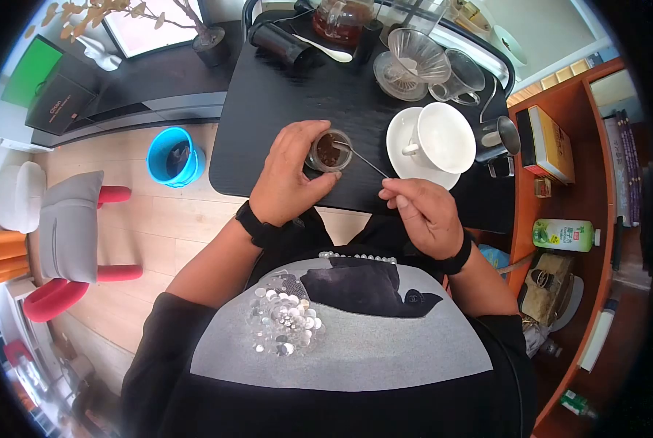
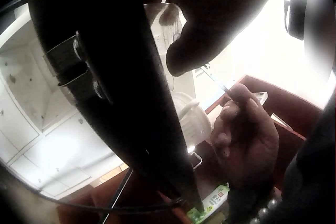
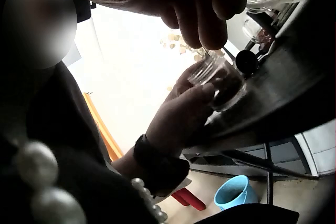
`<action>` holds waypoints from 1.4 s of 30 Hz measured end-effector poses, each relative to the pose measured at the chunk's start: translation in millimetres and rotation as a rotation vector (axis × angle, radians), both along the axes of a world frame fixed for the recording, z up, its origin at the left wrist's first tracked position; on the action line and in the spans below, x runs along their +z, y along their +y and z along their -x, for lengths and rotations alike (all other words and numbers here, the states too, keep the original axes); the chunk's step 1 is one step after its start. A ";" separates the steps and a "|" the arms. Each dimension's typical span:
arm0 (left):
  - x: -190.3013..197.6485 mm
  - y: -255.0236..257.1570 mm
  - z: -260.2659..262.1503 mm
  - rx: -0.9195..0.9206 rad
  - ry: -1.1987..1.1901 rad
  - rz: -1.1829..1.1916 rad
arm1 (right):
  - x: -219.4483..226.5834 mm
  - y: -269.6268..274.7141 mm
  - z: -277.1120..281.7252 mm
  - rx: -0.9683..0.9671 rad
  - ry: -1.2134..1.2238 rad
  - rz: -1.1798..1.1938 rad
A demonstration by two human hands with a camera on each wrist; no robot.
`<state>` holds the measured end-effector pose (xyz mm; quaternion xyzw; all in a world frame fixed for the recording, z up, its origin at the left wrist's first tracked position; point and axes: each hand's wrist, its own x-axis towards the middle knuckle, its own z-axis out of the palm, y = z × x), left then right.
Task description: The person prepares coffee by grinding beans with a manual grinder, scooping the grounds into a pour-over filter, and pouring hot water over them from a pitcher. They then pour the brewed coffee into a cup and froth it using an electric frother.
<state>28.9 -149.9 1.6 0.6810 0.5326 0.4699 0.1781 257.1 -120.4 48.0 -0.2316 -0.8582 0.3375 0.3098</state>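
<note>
In the head view a small glass jar with dark brown contents stands near the table's front edge. My left hand grips it from the left, thumb and fingers around the glass. Between thumb and fingertips my right hand pinches the handle of a thin metal spoon, whose tip is inside the jar's mouth. The right wrist view shows the jar tilted in that frame, held by the left hand, with the right hand above it.
A white cup on a saucer and a metal pitcher stand right of the jar. Behind are a glass dripper, a glass cup and a white spoon. Shelves flank the right; a blue bucket is on the floor.
</note>
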 end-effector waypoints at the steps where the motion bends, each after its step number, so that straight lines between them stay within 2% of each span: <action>1: 0.0 0.1 0.1 0.000 0.000 0.000 | 4.5 -0.3 0.1 -0.021 -0.019 0.050; 6: -0.7 -0.2 0.4 0.002 0.028 -0.030 | 22.7 -2.9 -2.1 -0.082 -0.045 0.194; 8: 0.0 -0.4 0.4 0.009 0.023 -0.023 | 34.8 -4.1 -4.3 -0.155 -0.072 0.345; 16: -1.4 -0.1 0.7 0.016 0.010 -0.024 | 39.3 -0.8 -13.2 -0.178 0.010 0.438; 18: -0.4 -0.5 0.5 0.013 0.007 -0.016 | 35.5 0.6 -11.1 -0.189 0.119 0.629; 19: -0.5 -0.7 0.3 0.014 0.007 -0.015 | 33.0 2.5 -11.2 -0.188 0.119 0.629; 21: -1.1 -0.8 0.3 0.019 0.003 -0.002 | 26.7 7.6 -12.3 -0.150 0.216 0.848; 22: -1.2 -0.6 0.5 0.021 0.003 -0.002 | 22.9 9.8 -13.3 -0.149 0.215 0.848; 24: -1.4 -0.1 1.0 0.018 0.010 0.001 | 14.7 13.5 -16.3 -0.083 0.441 1.072; 28: -1.7 0.2 1.7 0.013 0.006 -0.006 | 1.8 17.9 -24.6 -0.024 0.601 1.221; 30: -1.7 -0.7 1.6 0.021 -0.010 0.001 | -3.3 17.8 -26.6 -0.041 0.701 1.376; 42: -0.4 -2.7 2.6 0.011 -0.058 0.015 | -8.5 11.5 -21.7 -0.089 0.734 1.413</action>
